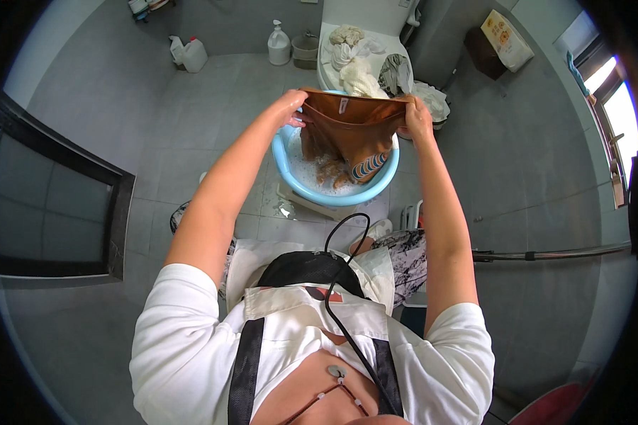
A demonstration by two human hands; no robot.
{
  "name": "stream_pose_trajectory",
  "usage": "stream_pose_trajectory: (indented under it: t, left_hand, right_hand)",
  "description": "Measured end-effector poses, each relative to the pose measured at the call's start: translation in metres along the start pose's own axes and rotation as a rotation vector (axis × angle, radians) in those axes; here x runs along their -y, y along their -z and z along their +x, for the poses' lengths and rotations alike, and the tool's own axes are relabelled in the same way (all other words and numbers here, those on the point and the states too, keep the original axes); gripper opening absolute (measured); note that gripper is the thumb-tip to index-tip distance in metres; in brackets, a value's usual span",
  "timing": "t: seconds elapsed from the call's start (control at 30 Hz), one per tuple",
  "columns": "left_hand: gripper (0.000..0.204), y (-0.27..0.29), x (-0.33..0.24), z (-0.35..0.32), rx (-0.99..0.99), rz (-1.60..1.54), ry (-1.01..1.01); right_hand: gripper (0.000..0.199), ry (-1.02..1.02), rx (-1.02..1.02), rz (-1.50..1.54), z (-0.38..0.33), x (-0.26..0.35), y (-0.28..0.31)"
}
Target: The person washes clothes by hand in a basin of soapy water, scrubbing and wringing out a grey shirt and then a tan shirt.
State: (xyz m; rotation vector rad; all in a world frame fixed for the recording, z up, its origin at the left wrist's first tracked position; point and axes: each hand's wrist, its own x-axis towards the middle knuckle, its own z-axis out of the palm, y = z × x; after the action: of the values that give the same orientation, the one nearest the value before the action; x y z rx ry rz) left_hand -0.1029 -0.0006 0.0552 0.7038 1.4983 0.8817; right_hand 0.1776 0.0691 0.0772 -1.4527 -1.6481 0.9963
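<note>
A wet brown garment point(354, 131) is stretched between my hands above a light blue basin point(282, 170). It has a wide opening with a small white label inside, and a striped patch shows low on its right side. My left hand point(288, 109) is closed on the garment's upper left corner. At the upper right corner, my right hand point(417, 119) grips the fabric. The garment's lower part hangs into sudsy water point(308, 166), so its bottom end is hidden.
Behind the basin stands a white toilet point(376, 21) with several pale cloths point(358, 74) piled on its lid. A white pump bottle point(278, 46) and a small grey bucket point(305, 51) are beside it. A black cable point(337, 290) hangs before my chest. White jugs point(191, 54) stand by the wall.
</note>
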Motion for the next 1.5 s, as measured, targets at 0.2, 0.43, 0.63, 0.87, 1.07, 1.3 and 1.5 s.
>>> stream_pose_trajectory:
  t: [0.2, 0.43, 0.63, 0.87, 1.07, 1.3, 1.5]
  left_hand:
    - [0.028, -0.008, -0.057, -0.018, 0.132, -0.42, -0.131]
    - [0.031, 0.004, -0.15, -0.043, 0.373, -0.724, -0.678]
    - [0.016, -0.02, -0.241, -0.111, 0.487, -0.81, -0.909]
    - [0.02, -0.04, -0.235, -0.116, 0.555, -0.847, -0.916]
    - [0.025, -0.049, -0.141, -0.062, 0.437, -0.696, -0.476]
    - [0.026, -0.048, 0.002, 0.012, 0.017, -0.21, -0.233]
    - [0.037, -0.051, 0.097, 0.04, -0.321, 0.963, -0.32]
  right_hand:
    - [0.041, -0.215, 0.275, 0.703, 0.004, 0.07, 0.013]
    - [0.033, 0.245, 0.207, 1.123, 0.015, 0.152, 0.037]
    - [0.031, 0.749, 0.392, 1.163, -0.007, 0.235, 0.072]
    - [0.028, 0.709, 0.277, 1.1, -0.01, 0.235, 0.065]
    - [0.025, 0.345, 0.266, 0.803, -0.006, 0.139, 0.028]
    - [0.025, -0.008, 0.238, 0.126, -0.007, -0.043, -0.026]
    - [0.059, 0.172, 0.323, -0.945, -0.045, -0.077, -0.072]
